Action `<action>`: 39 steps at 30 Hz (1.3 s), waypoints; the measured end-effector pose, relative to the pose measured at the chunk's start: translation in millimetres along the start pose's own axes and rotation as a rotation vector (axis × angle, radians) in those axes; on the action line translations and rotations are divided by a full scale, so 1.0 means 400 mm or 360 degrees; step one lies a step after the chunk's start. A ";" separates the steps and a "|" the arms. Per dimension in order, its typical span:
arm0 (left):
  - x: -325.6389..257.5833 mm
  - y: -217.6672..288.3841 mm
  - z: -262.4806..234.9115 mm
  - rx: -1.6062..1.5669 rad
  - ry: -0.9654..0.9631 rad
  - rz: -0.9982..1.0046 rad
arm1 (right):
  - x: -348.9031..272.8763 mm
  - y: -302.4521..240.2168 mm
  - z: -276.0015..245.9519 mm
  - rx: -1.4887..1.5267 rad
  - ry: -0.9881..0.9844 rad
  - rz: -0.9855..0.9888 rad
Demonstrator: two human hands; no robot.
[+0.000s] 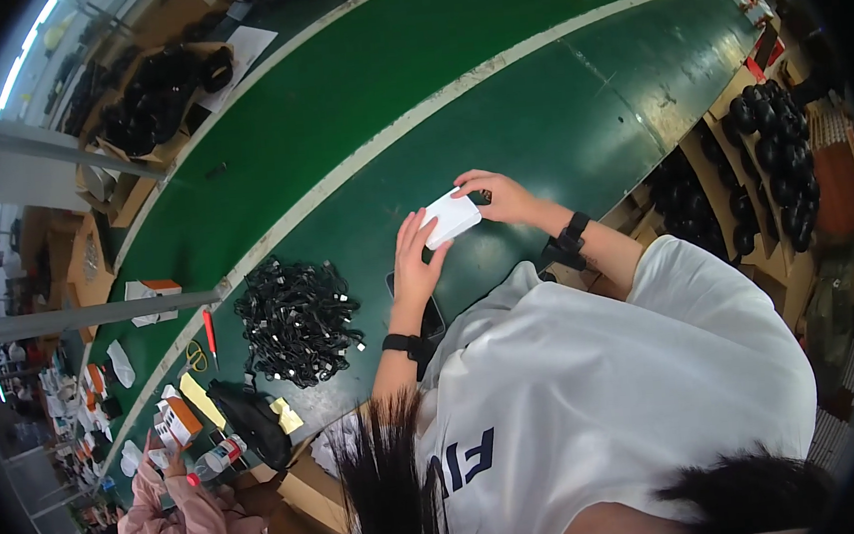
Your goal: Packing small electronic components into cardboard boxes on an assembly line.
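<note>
Above the green table, a small white box [451, 217] is held between my two hands. My left hand [414, 260] is closed on its left end, thumb and fingers along the sides. My right hand [498, 197] grips the right end, with fingers curled over the upper edge. A small dark patch shows under the right fingers; I cannot make out what it is. Partly hidden by my left forearm lies a dark flat phone-like thing [432, 319]. To the left sits a big heap of black cables [298, 320] with pale plugs.
A green conveyor belt [334, 104] runs beyond the pale rail. Scissors [196, 356] and a red-handled tool [210, 334] lie left of the cables. A metal post [90, 319] juts in. A co-worker in pink [191, 516] handles an orange-and-white box [176, 419]. Black coiled goods [785, 158] fill cartons at right.
</note>
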State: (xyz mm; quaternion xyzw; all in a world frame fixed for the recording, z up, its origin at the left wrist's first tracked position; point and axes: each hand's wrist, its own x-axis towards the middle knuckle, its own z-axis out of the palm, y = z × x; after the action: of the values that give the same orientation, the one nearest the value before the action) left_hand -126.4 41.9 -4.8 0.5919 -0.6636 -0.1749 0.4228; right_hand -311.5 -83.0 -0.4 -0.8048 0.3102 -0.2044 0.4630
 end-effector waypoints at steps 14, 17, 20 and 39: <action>-0.023 -0.028 0.019 0.0528 -0.0199 0.0032 | 0.002 -0.038 -0.044 0.0193 -0.0466 -0.0031; -0.025 -0.021 0.024 0.0535 -0.0205 0.0013 | -0.011 -0.055 -0.035 -0.0039 -0.0410 0.0005; -0.018 -0.012 0.015 0.0551 -0.0226 0.0084 | -0.027 -0.009 -0.007 0.0109 -0.0187 -0.0107; -0.008 -0.030 -0.002 0.0497 -0.0367 0.0224 | -0.013 0.002 0.018 0.0045 -0.0169 -0.0332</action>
State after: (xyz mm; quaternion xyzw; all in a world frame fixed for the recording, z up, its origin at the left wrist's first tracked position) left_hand -118.1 42.3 -14.2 0.5785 -0.7664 -0.1065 0.2582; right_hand -311.1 -75.6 -4.9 -0.8359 0.1968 -0.2129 0.4661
